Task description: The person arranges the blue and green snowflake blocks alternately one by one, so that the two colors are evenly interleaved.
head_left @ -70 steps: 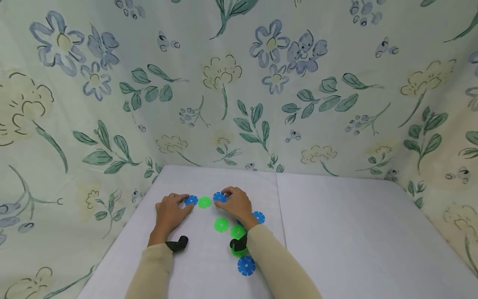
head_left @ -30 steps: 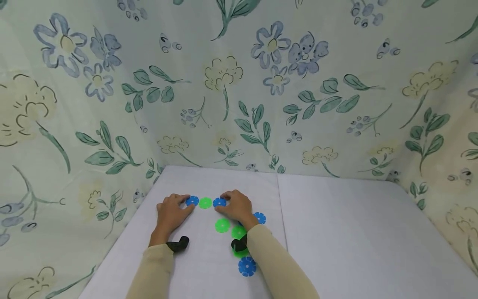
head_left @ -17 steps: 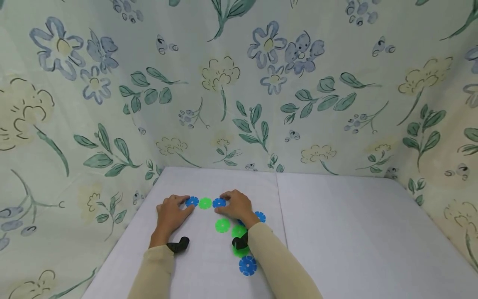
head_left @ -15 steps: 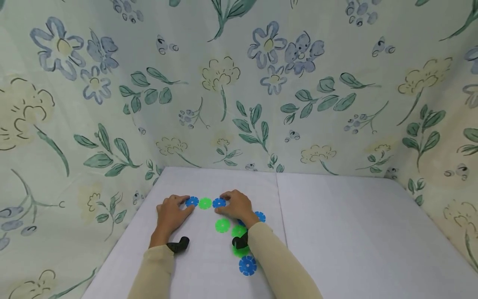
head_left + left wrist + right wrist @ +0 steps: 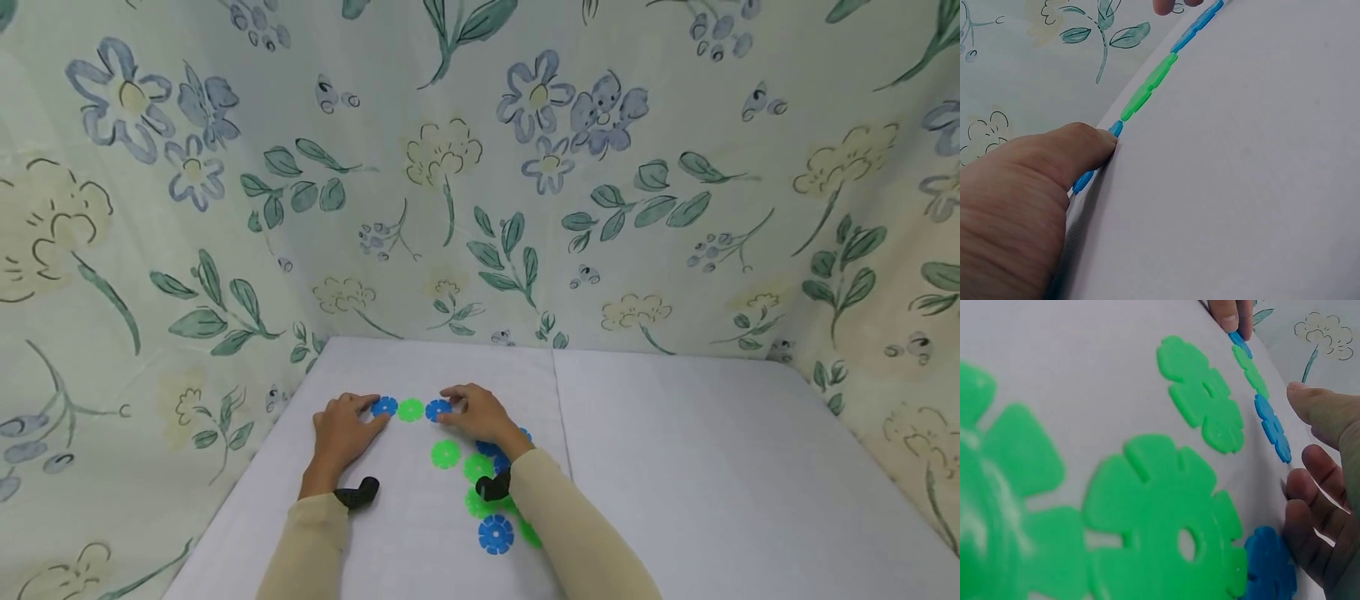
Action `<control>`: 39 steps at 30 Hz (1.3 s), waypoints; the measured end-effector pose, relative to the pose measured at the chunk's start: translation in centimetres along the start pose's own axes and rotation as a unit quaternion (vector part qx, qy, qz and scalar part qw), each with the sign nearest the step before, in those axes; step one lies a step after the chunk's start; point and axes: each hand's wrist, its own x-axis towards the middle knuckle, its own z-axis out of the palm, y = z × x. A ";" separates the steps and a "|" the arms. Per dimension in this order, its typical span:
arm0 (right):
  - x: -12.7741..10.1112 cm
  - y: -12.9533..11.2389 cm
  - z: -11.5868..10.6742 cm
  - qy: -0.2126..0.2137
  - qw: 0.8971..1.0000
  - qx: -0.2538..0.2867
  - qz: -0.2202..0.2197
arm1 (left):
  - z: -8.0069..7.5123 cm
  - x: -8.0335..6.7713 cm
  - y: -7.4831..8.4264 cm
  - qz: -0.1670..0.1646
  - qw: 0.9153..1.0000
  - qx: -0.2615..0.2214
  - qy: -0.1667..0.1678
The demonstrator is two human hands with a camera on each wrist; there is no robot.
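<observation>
In the head view, a row of flat, notched plastic discs lies near the table's far left: a blue interlocking disc [image 5: 385, 406], a green disc [image 5: 410, 410] and another blue disc [image 5: 436, 410]. My left hand [image 5: 342, 429] pinches the leftmost blue disc by its edges, thumb on the near side. My right hand [image 5: 482, 415] hovers just beside the right-hand blue disc. From the right wrist view, a small gap separates its thumb and loosely bent fingers from that blue disc [image 5: 1272, 428]. The left wrist view shows the green disc [image 5: 1149, 87] between the two blue ones.
Below the row lie loose green discs [image 5: 446, 454] and a blue disc [image 5: 496, 534], with several more partly hidden under the right forearm. The white table [image 5: 675, 467] runs to the right. Floral cloth [image 5: 465, 250] stands behind and on the sides.
My right hand lowered a blue disc to the table beside the green one, then let go and drew slightly right. The left hand stayed on its blue disc.
</observation>
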 end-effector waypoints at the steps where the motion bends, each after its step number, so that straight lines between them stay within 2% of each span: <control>1: -0.1 0.0 -0.1 -0.002 1.000 0.010 -0.005 | 0.1 0.0 0.0 0.000 1.000 0.000 0.000; 8: -0.8 0.0 -1.4 -0.014 0.998 0.047 -0.034 | 0.2 0.0 -0.1 0.000 1.000 0.003 0.000; 14: -2.4 -0.2 -3.2 0.007 0.997 0.056 -0.057 | 0.1 -0.2 -0.1 -0.002 1.000 0.001 -0.001; 29: -7.3 -1.2 -7.1 0.077 0.992 0.034 -0.093 | 0.0 -0.1 0.1 0.004 1.000 -0.005 -0.003; 39: -10.6 -1.7 -9.0 0.097 0.989 0.004 -0.115 | -0.2 -0.3 0.2 0.006 1.000 -0.005 0.004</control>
